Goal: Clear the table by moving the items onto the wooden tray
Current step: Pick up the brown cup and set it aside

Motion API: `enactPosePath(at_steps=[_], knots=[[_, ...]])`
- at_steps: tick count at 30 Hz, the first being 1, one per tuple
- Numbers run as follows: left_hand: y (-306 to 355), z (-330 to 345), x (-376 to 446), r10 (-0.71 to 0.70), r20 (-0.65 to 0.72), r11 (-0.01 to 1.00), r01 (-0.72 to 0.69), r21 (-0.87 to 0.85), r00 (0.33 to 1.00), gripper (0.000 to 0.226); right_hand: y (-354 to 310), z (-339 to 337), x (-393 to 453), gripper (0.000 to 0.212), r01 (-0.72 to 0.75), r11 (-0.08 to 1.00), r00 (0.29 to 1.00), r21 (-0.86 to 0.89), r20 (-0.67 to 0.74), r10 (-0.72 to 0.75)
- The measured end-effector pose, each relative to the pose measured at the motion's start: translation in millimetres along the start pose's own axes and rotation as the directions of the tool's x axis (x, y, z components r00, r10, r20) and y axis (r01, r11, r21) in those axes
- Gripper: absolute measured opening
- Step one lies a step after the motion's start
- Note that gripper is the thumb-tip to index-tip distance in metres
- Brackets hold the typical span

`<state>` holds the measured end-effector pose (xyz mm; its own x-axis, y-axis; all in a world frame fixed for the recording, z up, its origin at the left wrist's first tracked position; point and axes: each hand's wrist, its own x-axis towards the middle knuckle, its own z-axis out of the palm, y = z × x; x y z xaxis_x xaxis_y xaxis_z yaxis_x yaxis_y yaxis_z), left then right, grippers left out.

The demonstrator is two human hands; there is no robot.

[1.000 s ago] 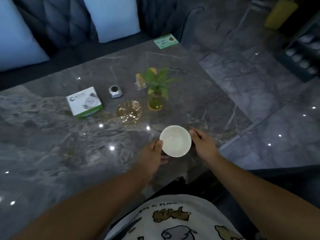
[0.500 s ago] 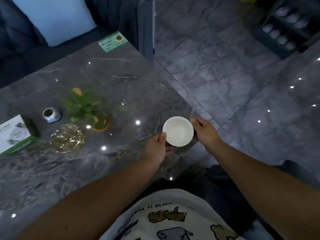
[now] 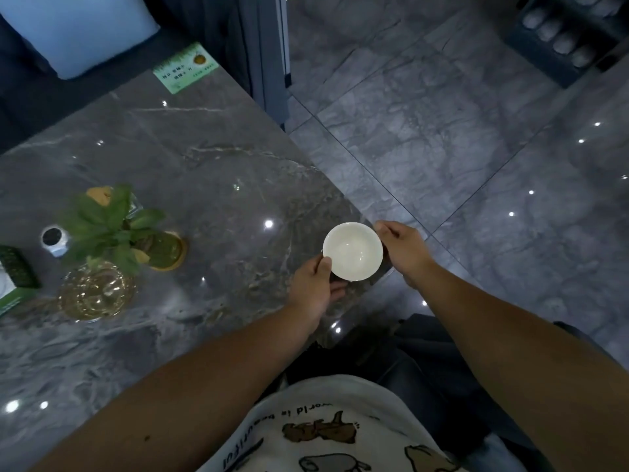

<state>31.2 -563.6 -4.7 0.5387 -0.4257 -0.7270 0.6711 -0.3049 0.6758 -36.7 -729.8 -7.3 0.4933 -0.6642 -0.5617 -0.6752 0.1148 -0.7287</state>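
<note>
A small white bowl point(image 3: 352, 251) is held upright above the right corner of the grey marble table point(image 3: 211, 172). My left hand point(image 3: 311, 287) grips its left rim, thumb on the edge and fingers underneath. My right hand point(image 3: 403, 248) grips the right side of the bowl with curled fingers. The bowl looks empty. No wooden tray is in view.
On the left of the table stand a small green plant in a glass pot point(image 3: 136, 236), a clear glass dish point(image 3: 95, 291), a small silver jar point(image 3: 54, 238) and a green-and-white box point(image 3: 13, 284). A green card point(image 3: 185, 68) lies at the far edge. Tiled floor point(image 3: 476, 148) spreads right.
The view has swung to the right, so the table items slid left in frame. Both hands kept their hold on the bowl, now over the table's right corner.
</note>
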Motion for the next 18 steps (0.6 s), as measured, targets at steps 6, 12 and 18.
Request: enactPosePath(at_steps=[6, 12, 18], knots=[[-6.0, 4.7, 1.3, 0.014, 0.028, 1.0, -0.014, -0.01, 1.0, 0.034, 1.2, -3.6, 9.2, 0.034, -0.008, 1.0, 1.0, -0.021, 0.011, 0.008], [-9.5, 1.4, 3.6, 0.043, 0.056, 0.999, -0.043, 0.013, 0.998, 0.036, 5.5, -2.9, 12.8, 0.034, -0.001, 1.0, 1.0, 0.013, 0.022, 0.001], [-10.5, -1.4, 7.0, 0.066, 0.068, 0.996, -0.069, 0.056, 0.995, 0.038, 7.5, -3.1, 15.5, 0.04, -0.001, 1.0, 1.0, 0.02, 0.03, 0.0]])
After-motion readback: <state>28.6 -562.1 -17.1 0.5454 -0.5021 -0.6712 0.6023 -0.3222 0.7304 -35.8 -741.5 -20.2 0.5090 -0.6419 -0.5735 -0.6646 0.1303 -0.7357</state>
